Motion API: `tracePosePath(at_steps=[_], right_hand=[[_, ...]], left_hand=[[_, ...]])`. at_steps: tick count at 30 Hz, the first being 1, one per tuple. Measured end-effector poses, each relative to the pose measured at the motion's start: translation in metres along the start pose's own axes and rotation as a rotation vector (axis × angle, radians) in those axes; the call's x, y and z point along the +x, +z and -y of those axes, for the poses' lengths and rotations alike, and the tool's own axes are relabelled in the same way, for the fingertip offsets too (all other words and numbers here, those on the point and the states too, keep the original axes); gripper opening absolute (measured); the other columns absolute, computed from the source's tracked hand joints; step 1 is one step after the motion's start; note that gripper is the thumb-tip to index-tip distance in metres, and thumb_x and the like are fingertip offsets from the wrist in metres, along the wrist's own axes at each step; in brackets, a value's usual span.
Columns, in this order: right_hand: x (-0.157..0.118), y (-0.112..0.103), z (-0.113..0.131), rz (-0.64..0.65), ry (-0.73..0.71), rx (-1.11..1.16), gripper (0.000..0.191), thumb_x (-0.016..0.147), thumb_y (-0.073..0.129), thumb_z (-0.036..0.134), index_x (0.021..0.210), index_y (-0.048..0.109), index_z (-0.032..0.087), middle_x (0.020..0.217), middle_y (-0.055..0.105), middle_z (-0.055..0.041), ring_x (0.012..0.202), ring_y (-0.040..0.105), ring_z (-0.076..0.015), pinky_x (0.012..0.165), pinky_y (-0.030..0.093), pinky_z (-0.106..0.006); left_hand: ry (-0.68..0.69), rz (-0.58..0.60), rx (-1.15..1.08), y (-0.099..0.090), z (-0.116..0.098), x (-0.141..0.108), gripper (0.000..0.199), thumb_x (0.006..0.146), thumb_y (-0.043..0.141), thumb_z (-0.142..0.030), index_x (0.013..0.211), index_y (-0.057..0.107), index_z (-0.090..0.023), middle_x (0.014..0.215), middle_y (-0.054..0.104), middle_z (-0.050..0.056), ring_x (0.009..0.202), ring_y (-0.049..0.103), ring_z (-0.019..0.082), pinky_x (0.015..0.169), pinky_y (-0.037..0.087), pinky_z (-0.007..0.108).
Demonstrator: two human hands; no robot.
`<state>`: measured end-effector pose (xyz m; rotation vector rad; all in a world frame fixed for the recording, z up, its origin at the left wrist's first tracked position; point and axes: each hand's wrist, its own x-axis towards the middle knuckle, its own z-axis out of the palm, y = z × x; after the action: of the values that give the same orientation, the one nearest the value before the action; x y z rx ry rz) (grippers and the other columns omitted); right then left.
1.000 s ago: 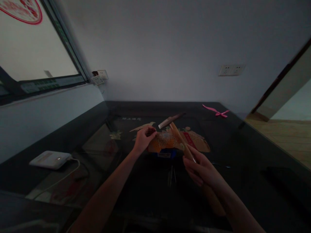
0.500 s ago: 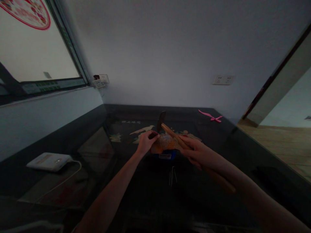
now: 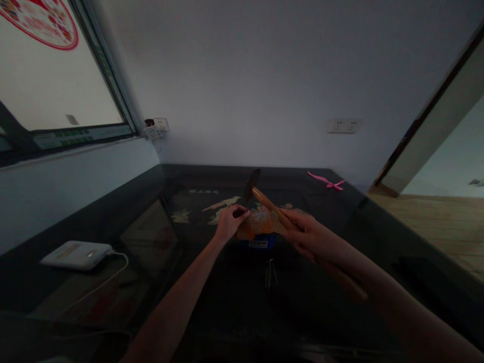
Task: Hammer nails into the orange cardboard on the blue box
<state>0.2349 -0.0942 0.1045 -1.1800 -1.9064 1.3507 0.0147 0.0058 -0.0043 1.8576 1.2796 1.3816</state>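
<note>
My right hand [image 3: 312, 234] is wrapped round the wooden handle of a hammer [image 3: 267, 201]. The dark hammer head is a little above the fingertips of my left hand [image 3: 229, 222]. Thumb and forefinger of that left hand are pinched together at the left edge of an orange-brown, speckled piece [image 3: 260, 222]; what they hold is too small and dark to make out. Under the speckled piece shows a blue object [image 3: 260, 241] with a pale label. Several thin metal nails [image 3: 270, 273] lie on the dark table nearer to me.
A white box-like device [image 3: 77, 254] with a white cable sits on the table [image 3: 227, 312] at the left. Toward the back right lies a pink ribbon [image 3: 328, 182]. A dark flat object [image 3: 427, 277] is by the right edge. Wall and window bound the far and left sides.
The hammer head has risen slightly, away from the left fingertips. My left hand keeps its pinch at the same spot, and the view has shifted a little.
</note>
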Motion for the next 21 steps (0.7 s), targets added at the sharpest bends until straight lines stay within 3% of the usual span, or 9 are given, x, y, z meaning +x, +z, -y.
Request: tracePosePath(at_steps=[7, 12, 21], right_hand=[[-0.0026, 0.0035, -0.0044, 0.045, 0.061, 0.018, 0.053, 0.081, 0.049, 0.018, 0.133, 0.04, 0.015, 0.042, 0.039, 0.0112, 0.027, 0.034, -0.0043, 0.026, 0.031, -0.014], [-0.0043, 0.0006, -0.0017, -0.008, 0.013, 0.024, 0.057, 0.081, 0.049, 0.016, 0.136, 0.036, 0.019, 0.047, 0.045, 0.0098, 0.027, 0.036, -0.003, 0.025, 0.028, -0.012], [-0.0056, -0.0011, -0.0031, 0.035, 0.053, 0.026, 0.06, 0.08, 0.048, 0.018, 0.138, 0.034, 0.017, 0.042, 0.041, 0.0106, 0.026, 0.035, -0.0044, 0.026, 0.03, -0.013]], left_hand=[[-0.043, 0.01, 0.042, -0.0004, -0.0007, 0.0, 0.014, 0.072, 0.063, -0.028, 0.075, 0.064, -0.015, 0.074, 0.069, 0.004, 0.068, 0.064, 0.017, 0.069, 0.051, 0.03], [-0.03, 0.009, -0.041, 0.0004, 0.0004, -0.0001, 0.013, 0.073, 0.063, -0.027, 0.077, 0.065, -0.015, 0.079, 0.07, 0.005, 0.073, 0.065, 0.018, 0.072, 0.051, 0.032], [-0.006, 0.015, 0.025, -0.0017, -0.0011, -0.0004, 0.016, 0.074, 0.062, -0.03, 0.077, 0.066, -0.016, 0.075, 0.069, 0.004, 0.069, 0.063, 0.017, 0.068, 0.05, 0.029]])
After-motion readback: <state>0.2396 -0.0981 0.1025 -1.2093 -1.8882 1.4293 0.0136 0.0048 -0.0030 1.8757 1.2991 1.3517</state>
